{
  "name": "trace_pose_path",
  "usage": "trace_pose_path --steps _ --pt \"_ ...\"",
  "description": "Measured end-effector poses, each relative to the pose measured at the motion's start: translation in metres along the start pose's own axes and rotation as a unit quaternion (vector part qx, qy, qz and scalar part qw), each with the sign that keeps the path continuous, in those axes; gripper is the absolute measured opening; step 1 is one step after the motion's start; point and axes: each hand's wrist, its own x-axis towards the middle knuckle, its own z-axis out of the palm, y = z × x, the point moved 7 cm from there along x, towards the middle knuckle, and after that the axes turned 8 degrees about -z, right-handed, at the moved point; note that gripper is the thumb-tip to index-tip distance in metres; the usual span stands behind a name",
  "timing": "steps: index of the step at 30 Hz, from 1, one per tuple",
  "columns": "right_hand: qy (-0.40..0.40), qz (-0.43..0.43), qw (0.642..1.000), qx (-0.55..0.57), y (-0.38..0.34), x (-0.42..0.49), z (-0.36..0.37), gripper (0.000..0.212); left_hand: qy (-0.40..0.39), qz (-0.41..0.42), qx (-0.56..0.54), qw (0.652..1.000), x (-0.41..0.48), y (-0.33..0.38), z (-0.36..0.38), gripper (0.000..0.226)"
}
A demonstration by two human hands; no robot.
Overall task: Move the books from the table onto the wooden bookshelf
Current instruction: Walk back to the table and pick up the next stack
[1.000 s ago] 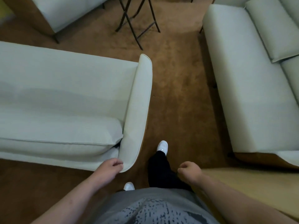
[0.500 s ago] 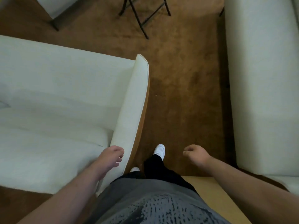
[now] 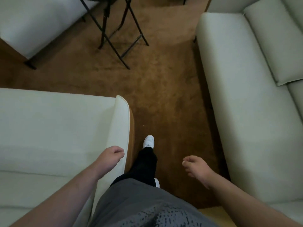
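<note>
Walking the gap between two pale sofas, the person carries nothing. The left hand [image 3: 111, 158] hangs above the armrest [image 3: 120, 128] of the near sofa, its grip loosely curled round no object. The right hand [image 3: 196, 167] hangs over the brown carpet [image 3: 164, 95], its grip likewise slack and bare. One white shoe [image 3: 148, 141] is set forward on the carpet, which suggests a stride, with the arms hanging free for balance and not readied for a load.

No books and no wooden bookshelf show in this view, so where they lie cannot be told. I judge this a walking leg of the task, most likely on the way to fetch a book.

Ahead stand the black crossed legs of a folding stand [image 3: 121, 33], and the right-hand sofa [image 3: 237, 112] flanks the passage. A pale wooden edge [image 3: 211, 213] at the lower right may be a worktop corner, though too little shows to say.
</note>
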Motion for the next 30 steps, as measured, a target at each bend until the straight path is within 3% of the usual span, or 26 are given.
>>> trace_pose_path --steps 5,12,17,21,26,30 --pt "0.009 0.008 1.000 0.001 -0.067 0.035 -0.047 0.027 -0.008 0.004 0.014 1.000 0.040 0.063 -0.031 0.016" --pt "0.023 0.002 1.000 0.000 -0.155 0.098 -0.099 0.034 -0.003 0.029 0.057 0.998 0.088 0.139 -0.082 0.020" --pt "0.013 -0.011 1.000 0.023 -0.201 0.136 -0.121 0.027 0.011 0.006 0.039 0.999 0.116 0.180 -0.110 0.019" --pt "-0.001 0.004 1.000 0.019 -0.226 0.173 -0.145 0.008 0.019 -0.021 0.021 0.999 0.141 0.204 -0.123 0.012" --pt "-0.015 0.005 1.000 -0.024 -0.263 0.228 -0.187 0.005 0.030 -0.057 -0.027 0.998 0.170 0.239 -0.129 0.012" --pt "-0.043 -0.007 0.998 -0.049 -0.302 0.280 -0.232 0.023 0.037 -0.081 -0.046 0.995 0.195 0.284 -0.130 0.012"
